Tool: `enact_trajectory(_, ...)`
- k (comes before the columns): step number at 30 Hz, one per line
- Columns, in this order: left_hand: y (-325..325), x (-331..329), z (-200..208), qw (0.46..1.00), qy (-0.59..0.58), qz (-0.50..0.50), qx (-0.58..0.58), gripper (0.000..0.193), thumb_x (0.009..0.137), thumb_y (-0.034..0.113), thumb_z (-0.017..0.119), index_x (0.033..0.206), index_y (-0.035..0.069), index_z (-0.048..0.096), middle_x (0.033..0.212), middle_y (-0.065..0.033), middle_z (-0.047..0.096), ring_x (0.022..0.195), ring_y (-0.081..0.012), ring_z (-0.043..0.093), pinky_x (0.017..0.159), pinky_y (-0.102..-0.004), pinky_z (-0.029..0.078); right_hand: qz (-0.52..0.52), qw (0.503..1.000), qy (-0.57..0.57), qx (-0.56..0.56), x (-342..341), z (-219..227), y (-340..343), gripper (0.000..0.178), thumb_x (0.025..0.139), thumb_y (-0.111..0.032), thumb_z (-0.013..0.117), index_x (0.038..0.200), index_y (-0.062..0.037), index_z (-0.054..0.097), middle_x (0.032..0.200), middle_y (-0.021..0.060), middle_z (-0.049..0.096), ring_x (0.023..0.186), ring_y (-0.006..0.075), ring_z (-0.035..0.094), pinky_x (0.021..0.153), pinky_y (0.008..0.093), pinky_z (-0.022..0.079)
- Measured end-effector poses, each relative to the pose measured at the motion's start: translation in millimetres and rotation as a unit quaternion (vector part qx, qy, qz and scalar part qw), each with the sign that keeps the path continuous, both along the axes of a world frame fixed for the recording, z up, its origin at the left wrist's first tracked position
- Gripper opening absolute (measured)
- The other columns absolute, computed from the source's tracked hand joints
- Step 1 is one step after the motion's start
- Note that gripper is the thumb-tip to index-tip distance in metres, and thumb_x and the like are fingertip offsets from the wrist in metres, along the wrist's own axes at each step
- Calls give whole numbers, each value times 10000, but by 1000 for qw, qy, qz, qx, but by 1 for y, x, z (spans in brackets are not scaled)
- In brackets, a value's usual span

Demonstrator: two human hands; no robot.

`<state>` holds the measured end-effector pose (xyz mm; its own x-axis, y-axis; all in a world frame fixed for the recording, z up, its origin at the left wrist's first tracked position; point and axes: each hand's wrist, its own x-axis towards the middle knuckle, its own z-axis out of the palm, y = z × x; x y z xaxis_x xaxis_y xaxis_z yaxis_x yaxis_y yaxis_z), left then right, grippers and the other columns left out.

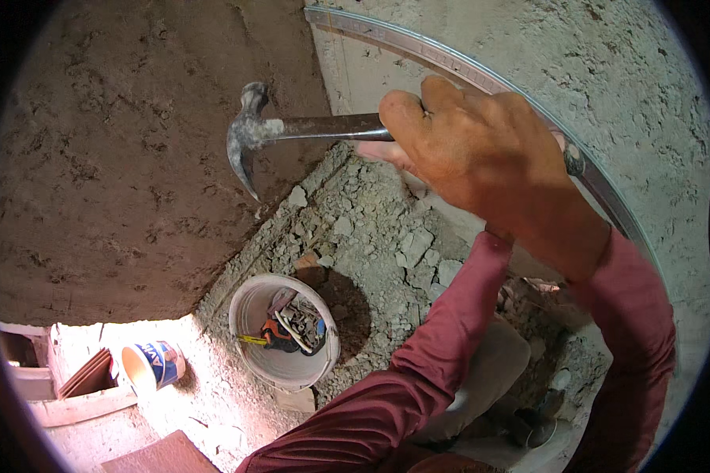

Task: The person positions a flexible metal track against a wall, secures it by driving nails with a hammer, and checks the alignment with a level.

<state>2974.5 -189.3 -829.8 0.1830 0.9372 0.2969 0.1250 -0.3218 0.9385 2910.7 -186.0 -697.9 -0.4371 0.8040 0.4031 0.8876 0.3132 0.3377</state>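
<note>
My right hand (481,150) is closed around the handle of a claw hammer (323,127). The hammer lies nearly level, its dusty metal head (248,134) to the left in front of the brown wall, claw pointing down. Behind and below the right hand is my left hand (383,152); only a bit of its fingers shows, so its grip is hidden. A long metal strip (442,57) runs along the grey wall, passing behind my right hand. It appears bowed. Whether the left hand touches it cannot be seen.
Broken mortar rubble (355,229) covers the floor along the wall's foot. A white bucket (241,351) holds an orange-black tape measure (278,334) and other small items. To its left lie a tipped blue-and-white tub (162,363) and reddish tiles (87,374). The brown wall (134,158) stands left.
</note>
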Motion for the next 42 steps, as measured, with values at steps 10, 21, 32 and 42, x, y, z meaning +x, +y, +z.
enact_trajectory(10,2,-6,-4,1000,-8,-3,1,1163,795,510,741,1567,5,33,1624,-263,31,1521,-367,-7,1198,-544,78,-28,999,-26,-15,-29,7,-10,324,950,-380,575,931,-61,632,816,156,716,719,301,721,591,418,560)
enact_trajectory(21,5,-5,-4,1000,-17,-14,1,1164,799,515,738,1564,-2,29,1623,-265,26,1519,-372,-14,1199,-538,76,-49,999,-9,-19,-10,12,-2,334,962,-347,570,955,-18,627,800,183,701,715,341,706,617,437,563)
enact_trajectory(32,4,-6,-3,1000,-15,-16,4,1165,804,520,735,1561,-10,26,1622,-267,21,1518,-377,-22,1201,-533,73,-43,999,25,-21,-10,17,-6,437,973,-456,515,924,-31,605,738,176,683,695,343,709,570,444,562)
enact_trajectory(42,-2,-1,0,999,-30,-21,1,1166,807,525,732,1559,-17,23,1621,-269,16,1516,-381,-28,1202,-528,71,-51,998,16,-13,-6,18,-22,404,939,-414,588,794,-38,606,680,154,662,615,307,697,510,398,542)
